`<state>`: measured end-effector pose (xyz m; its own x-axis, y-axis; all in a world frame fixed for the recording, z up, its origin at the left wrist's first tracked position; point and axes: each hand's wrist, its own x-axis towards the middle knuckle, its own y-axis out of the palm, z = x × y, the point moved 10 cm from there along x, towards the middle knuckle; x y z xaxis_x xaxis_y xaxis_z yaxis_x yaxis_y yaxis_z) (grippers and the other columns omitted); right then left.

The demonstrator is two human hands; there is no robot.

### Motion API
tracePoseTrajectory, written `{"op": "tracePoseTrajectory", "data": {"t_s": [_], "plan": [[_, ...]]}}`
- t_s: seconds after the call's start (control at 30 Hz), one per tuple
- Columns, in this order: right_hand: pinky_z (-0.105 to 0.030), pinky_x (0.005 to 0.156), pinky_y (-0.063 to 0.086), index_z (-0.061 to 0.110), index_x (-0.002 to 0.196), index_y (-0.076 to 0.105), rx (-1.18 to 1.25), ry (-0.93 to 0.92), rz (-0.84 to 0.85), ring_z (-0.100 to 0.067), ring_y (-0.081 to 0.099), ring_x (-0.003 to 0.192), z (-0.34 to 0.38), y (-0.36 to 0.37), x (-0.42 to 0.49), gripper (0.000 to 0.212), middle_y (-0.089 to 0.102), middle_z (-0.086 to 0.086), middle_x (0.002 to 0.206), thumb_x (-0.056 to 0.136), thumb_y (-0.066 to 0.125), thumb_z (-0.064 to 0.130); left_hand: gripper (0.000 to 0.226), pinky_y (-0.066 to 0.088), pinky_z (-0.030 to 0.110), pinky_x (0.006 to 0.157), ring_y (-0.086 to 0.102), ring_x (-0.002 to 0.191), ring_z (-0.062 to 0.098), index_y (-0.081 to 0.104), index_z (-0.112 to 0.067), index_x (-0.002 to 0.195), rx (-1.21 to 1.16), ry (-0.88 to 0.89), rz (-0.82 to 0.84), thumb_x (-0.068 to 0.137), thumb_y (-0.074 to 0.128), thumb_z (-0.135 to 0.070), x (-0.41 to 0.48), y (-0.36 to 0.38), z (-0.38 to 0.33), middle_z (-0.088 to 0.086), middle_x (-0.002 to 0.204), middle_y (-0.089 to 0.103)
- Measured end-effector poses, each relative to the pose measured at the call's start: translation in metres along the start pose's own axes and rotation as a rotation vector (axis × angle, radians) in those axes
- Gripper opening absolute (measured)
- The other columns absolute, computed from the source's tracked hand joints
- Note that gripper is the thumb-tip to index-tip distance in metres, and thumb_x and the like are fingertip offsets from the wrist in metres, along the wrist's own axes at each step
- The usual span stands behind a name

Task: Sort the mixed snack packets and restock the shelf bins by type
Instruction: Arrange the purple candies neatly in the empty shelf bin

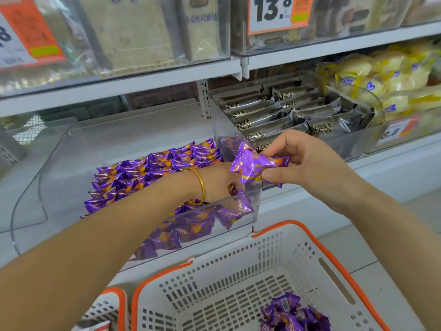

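My right hand [307,161] pinches a small bunch of purple snack packets [259,166] above the right front corner of a clear shelf bin [59,149]. Rows of the same purple packets [152,170] fill that bin. My left hand [216,182], with a gold bangle on the wrist, reaches down inside the bin among the packets; its fingers are hidden behind the held packets. Below, a white basket with an orange rim [310,237] holds several more purple packets [293,315] in its bottom right corner.
To the right a clear bin holds dark brown bar packets [281,113], and further right lie yellow wrapped cakes [381,80]. Upper shelf bins carry orange price tags [276,13]. A second orange-rimmed basket [112,304] shows at the bottom left.
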<state>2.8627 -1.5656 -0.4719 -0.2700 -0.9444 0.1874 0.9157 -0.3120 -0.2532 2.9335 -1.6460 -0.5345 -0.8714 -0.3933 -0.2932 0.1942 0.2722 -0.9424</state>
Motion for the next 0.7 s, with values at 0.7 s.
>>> {"op": "tracePoseTrajectory", "data": {"t_s": [0.7], "plan": [[-0.02,0.061,0.035,0.022,0.102,0.063,-1.158,-0.276,0.607,-0.01,0.048,0.082,0.04,0.09,0.03,0.025,0.055,0.007,0.093,0.079,0.072,0.018,0.041,0.033,0.007,0.071,0.049,0.095,0.02,0.048,0.007,0.123,-0.16,0.031,-0.028,0.088,0.062,-0.009,-0.003,-0.002,0.012,0.019,0.113,0.055]]}}
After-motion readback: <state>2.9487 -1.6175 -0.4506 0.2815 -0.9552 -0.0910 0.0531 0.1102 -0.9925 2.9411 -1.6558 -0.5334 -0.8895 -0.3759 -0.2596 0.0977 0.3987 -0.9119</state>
